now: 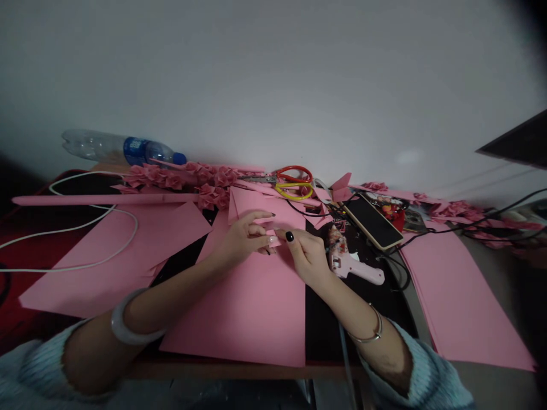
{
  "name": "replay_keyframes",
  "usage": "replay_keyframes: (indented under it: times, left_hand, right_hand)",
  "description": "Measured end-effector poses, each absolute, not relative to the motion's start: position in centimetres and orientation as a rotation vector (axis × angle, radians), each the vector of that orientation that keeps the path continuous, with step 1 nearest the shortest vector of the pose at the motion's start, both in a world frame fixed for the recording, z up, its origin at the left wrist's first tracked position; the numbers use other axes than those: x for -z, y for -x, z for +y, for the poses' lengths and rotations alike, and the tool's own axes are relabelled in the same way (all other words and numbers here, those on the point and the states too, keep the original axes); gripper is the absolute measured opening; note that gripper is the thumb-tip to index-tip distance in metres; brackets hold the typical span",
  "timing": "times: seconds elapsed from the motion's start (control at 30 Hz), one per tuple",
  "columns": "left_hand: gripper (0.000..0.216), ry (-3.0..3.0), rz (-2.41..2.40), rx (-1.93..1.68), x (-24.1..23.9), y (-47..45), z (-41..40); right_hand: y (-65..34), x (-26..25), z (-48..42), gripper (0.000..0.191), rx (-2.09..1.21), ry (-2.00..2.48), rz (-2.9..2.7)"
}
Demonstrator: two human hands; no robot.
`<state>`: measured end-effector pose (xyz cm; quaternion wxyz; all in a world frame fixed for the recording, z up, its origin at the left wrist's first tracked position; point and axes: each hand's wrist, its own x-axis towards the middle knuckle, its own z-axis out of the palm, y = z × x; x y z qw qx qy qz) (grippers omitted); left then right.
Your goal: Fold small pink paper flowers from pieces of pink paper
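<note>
My left hand (245,236) and my right hand (305,256) meet over the middle of the desk, both pinching a small folded piece of pink paper (272,234). The fingers of both hands are closed on it, the right thumb with its dark nail pressing on top. Under the hands lies a large pink paper sheet (252,307). A white bangle sits on my left wrist and a thin metal bracelet on my right wrist.
A pink glue gun (354,265) lies just right of my right hand, a phone (373,222) beyond it. Scissors (294,182), folded pink paper flowers (179,177) and a plastic bottle (123,148) line the wall. More pink sheets (461,296), a white cable (85,228).
</note>
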<state>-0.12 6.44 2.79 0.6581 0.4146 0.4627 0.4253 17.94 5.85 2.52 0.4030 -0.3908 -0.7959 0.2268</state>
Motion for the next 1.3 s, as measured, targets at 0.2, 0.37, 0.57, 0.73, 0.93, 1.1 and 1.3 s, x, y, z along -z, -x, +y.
replay_keyframes:
  times: [0.2, 0.37, 0.57, 0.73, 0.93, 1.1, 1.3]
  left_hand:
    - [0.052, -0.957, 1.043, -0.952, -2.8, 0.1, 6.4]
    - [0.053, -1.004, 1.051, -0.945, -2.7, 0.1, 6.3]
    - [0.051, -1.126, 0.985, -0.913, -2.3, 0.0, 6.4]
    - [0.05, -1.116, 0.904, -0.902, -1.7, -0.1, 6.4]
    - [0.044, -1.091, 0.875, -0.892, -1.8, -0.1, 6.4]
    - [0.031, -1.091, 0.881, -0.888, -1.2, -0.1, 6.6]
    - [0.015, -1.145, 0.922, -0.81, -1.4, 0.1, 6.8]
  right_hand:
    - [-18.0, -2.5, 5.9, 0.046, -0.564, 0.964, -2.023]
    - [-17.9, -2.5, 5.9, 0.042, -0.638, 1.011, -1.961]
    - [-17.6, -2.1, 6.4, 0.033, -0.826, 1.147, -1.845]
    - [-17.7, -1.8, 6.9, 0.041, -0.99, 1.104, -1.948]
    - [-17.7, -2.0, 7.0, 0.037, -1.024, 1.065, -1.969]
    - [-17.8, -2.1, 6.9, 0.035, -0.972, 1.064, -2.015]
    - [-17.9, -1.8, 7.0, 0.034, -0.93, 1.096, -2.013]
